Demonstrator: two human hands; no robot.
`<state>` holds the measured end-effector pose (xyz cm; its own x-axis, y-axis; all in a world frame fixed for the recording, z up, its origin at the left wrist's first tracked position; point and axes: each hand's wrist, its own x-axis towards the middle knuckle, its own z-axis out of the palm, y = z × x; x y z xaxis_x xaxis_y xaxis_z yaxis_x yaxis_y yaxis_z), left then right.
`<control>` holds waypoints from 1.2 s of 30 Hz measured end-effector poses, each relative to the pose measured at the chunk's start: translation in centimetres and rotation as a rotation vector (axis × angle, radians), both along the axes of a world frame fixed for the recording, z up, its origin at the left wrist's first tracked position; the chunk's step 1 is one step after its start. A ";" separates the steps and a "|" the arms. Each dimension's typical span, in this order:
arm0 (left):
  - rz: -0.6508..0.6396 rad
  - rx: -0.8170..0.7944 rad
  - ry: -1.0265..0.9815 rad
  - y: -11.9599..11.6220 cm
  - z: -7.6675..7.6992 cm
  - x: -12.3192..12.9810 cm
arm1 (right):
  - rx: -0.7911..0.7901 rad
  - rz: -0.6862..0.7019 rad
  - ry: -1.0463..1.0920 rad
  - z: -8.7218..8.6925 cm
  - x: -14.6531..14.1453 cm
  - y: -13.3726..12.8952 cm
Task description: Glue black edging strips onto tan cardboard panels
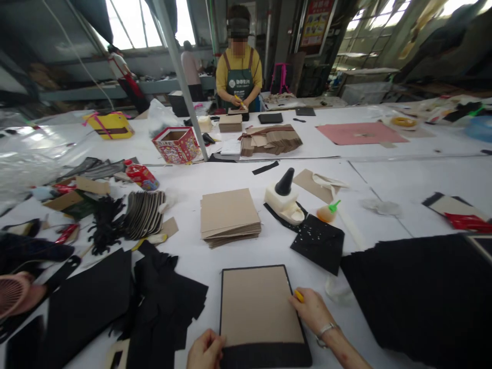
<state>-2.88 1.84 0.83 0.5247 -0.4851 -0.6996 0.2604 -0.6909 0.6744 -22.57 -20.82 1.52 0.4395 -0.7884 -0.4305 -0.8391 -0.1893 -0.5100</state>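
A tan cardboard panel (261, 307) with a black border lies flat on the white table in front of me. A black strip (267, 354) runs along its near end. At the lower left corner, my left hand (205, 351) pinches the panel's edge between thumb and fingers. My right hand (313, 310) is closed at the right edge, round a small tool with a yellow end (299, 295); the rest of the tool is hidden in my fingers. Past the panel is a stack of tan cardboard sheets (230, 212).
Black sheets lie in piles on the left (92, 292) and right (418, 292). A white glue container with a black cone (284, 195) stands beyond, near a small orange bottle with a green tip (327, 211). Across the table a person in an apron (239, 77) works.
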 end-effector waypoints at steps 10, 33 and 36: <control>-0.090 0.056 -0.083 0.1 0.1 0.7 | -0.009 0.056 0.004 -1.0 -0.3 -0.1; -0.917 0.078 -0.979 -6.3 5.5 -0.3 | -0.038 0.009 0.014 0.0 0.1 -0.1; -1.009 -0.148 -1.110 -8.1 3.5 -1.9 | -0.042 0.010 0.027 0.0 0.1 -0.2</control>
<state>-4.76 -6.25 4.32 0.1519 -0.9837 -0.0964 -0.9438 -0.1733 0.2814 -22.48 -20.99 1.48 0.4362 -0.8016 -0.4088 -0.8504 -0.2186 -0.4787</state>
